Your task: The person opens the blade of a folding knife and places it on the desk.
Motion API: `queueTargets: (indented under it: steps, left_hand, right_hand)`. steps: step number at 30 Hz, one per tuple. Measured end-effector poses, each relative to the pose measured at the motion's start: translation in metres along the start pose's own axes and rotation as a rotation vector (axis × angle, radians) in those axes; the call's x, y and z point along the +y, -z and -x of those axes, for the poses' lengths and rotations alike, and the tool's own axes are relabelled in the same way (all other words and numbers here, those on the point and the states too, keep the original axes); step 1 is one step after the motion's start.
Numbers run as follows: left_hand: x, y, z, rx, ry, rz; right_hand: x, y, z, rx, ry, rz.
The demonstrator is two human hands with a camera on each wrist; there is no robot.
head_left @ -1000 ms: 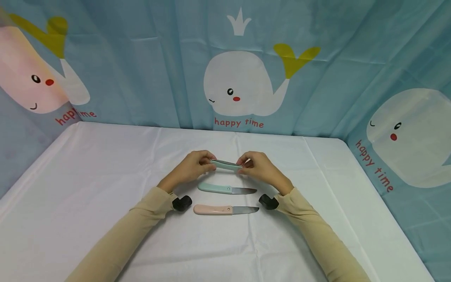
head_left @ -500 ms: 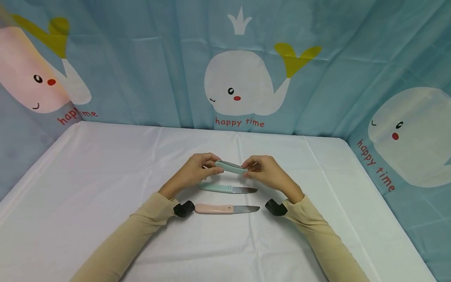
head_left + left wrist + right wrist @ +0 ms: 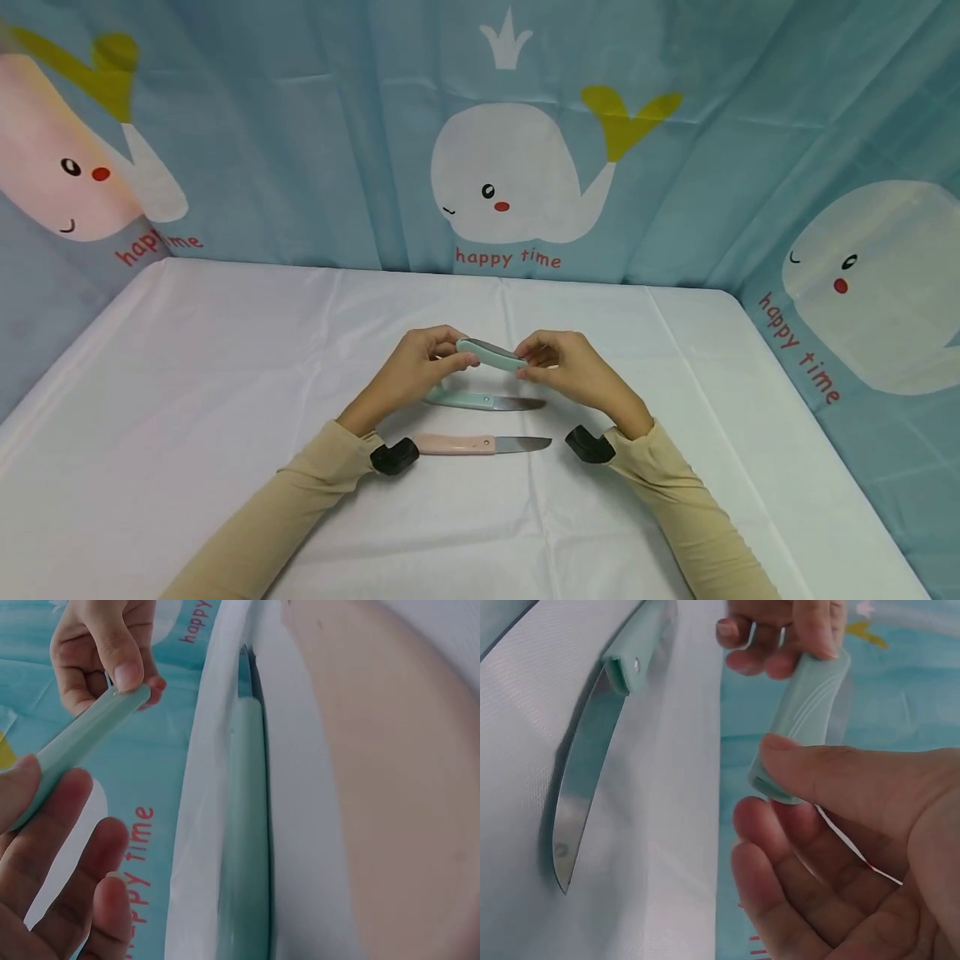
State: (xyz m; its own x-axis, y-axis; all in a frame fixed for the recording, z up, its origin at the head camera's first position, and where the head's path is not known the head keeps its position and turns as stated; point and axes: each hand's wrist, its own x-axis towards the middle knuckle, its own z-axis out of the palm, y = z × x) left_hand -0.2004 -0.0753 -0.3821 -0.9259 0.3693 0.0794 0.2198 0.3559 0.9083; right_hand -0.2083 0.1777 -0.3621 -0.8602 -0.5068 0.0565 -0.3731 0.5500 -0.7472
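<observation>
A mint-green folding knife [image 3: 491, 355] with its blade folded along the handle is held above the table between both hands. My left hand [image 3: 422, 360] pinches its left end between thumb and fingers. At the other end, the thumb and fingertips of my right hand [image 3: 567, 368] grip it. In the right wrist view its handle [image 3: 810, 697] shows curved grooves. Just below the hands lies a second mint-green folding knife [image 3: 467, 400], blade out to the right. Nearer the person is a pink folding knife [image 3: 457, 445], also unfolded, its handle end overlapped by the left wrist's black camera.
White cloth covers the table [image 3: 225, 350]. Behind and at the sides hangs a blue curtain [image 3: 360, 150] printed with whales. Black wrist cameras [image 3: 395, 457] stick out from both sleeves, close over the table.
Both hands have shifted slightly right and toward the person with the folded knife. Its right end now tilts lower. Over the last half second almost nothing has moved.
</observation>
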Motion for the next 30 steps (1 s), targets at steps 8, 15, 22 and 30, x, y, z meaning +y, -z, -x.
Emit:
queueTargets:
  steps: [8, 15, 22, 30]
  left_hand:
    - [0.003, -0.002, 0.002, 0.04, -0.015, 0.054]
    - [0.003, -0.007, 0.002, 0.041, -0.055, -0.015]
    - [0.005, -0.013, 0.004, 0.022, -0.073, -0.078]
    - [0.007, -0.018, 0.006, -0.015, -0.081, -0.093]
  right_hand:
    - [-0.001, 0.0, 0.0, 0.011, 0.03, -0.003]
    - [-0.002, -0.001, 0.001, 0.046, 0.066, 0.028]
    - [-0.007, -0.005, 0.002, 0.076, 0.124, 0.071]
    - [-0.012, -0.01, 0.002, 0.082, 0.137, 0.075]
